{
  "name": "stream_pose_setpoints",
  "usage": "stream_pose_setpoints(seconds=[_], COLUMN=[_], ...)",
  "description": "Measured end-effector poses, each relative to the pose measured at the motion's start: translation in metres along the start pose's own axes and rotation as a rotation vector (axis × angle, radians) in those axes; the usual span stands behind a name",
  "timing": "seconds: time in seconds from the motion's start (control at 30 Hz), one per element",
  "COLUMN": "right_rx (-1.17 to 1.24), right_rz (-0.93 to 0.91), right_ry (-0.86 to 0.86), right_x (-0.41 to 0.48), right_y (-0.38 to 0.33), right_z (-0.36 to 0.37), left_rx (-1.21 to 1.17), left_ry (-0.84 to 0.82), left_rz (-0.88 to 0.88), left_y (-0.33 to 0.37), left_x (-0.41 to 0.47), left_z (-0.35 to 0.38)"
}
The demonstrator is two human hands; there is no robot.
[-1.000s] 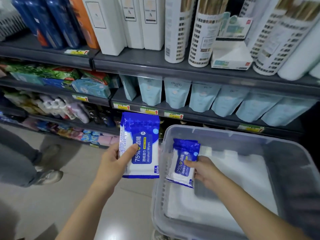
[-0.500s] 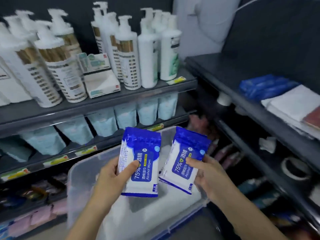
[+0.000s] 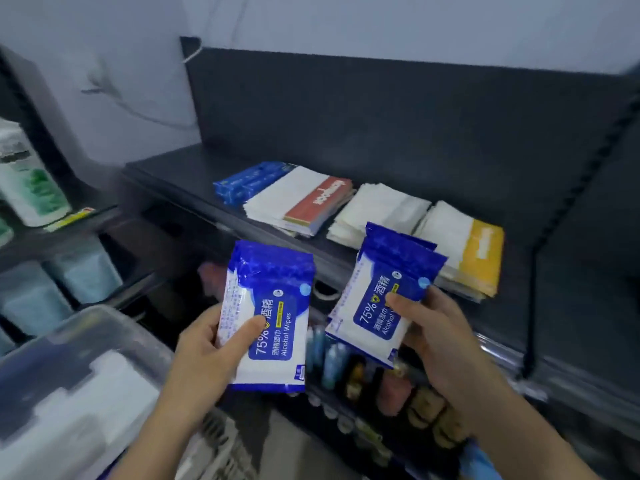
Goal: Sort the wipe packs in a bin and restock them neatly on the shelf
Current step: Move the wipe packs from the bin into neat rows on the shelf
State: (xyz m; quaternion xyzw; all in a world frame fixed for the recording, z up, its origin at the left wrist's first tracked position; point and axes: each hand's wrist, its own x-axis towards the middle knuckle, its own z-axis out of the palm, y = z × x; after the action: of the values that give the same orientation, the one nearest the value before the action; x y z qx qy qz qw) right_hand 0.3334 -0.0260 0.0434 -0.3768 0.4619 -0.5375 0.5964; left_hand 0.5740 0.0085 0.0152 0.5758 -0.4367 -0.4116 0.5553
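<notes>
The left hand (image 3: 204,344) grips an upright alcohol wipe pack (image 3: 270,317), thumb curled across its front, fingers behind. The right hand (image 3: 436,327) pinches a second pack (image 3: 381,299), tilted right (another blue edge shows behind it; whether it is a further pack is unclear). Both are held before the dark shelf (image 3: 180,174). On it lie blue packs (image 3: 249,181), a red-banded stack (image 3: 304,206), a white stack (image 3: 377,213) and a yellow-banded stack (image 3: 467,247), which crowd its right part. The clear bin (image 3: 86,327) sits lower left
</notes>
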Motion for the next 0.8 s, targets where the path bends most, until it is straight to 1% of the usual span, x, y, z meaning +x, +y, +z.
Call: stream_pose_setpoints(seconds=[0.17, 0.3, 0.4, 0.6, 0.67, 0.8], right_rx=[0.059, 0.132, 0.161, 0.175, 0.191, 0.216], right_rz=[-0.066, -0.152, -0.192, -0.254, -0.262, -0.328], right_ry=[0.23, 0.484, 0.658, 0.986, 1.049, 1.25], right_x=[-0.029, -0.062, -0.091, -0.145, -0.158, -0.189], right_y=[-0.042, -0.068, -0.077, -0.082, -0.087, -0.1], right_z=[-0.124, -0.213, -0.265, -0.337, -0.348, -0.375], left_rx=[0.016, 0.078, 0.1, 0.115, 0.114, 0.111], left_ry=[-0.268, -0.472, -0.633, -0.941, -1.019, -1.208], left_rz=[0.056, 0.09, 0.085, 0.104, 0.116, 0.117], left_y=[0.018, 0.029, 0.039, 0.047, 0.05, 0.057], left_x=[-0.015, -0.022, -0.034, -0.056, -0.063, -0.084], left_z=[0.134, 0.23, 0.294, 0.411, 0.435, 0.494])
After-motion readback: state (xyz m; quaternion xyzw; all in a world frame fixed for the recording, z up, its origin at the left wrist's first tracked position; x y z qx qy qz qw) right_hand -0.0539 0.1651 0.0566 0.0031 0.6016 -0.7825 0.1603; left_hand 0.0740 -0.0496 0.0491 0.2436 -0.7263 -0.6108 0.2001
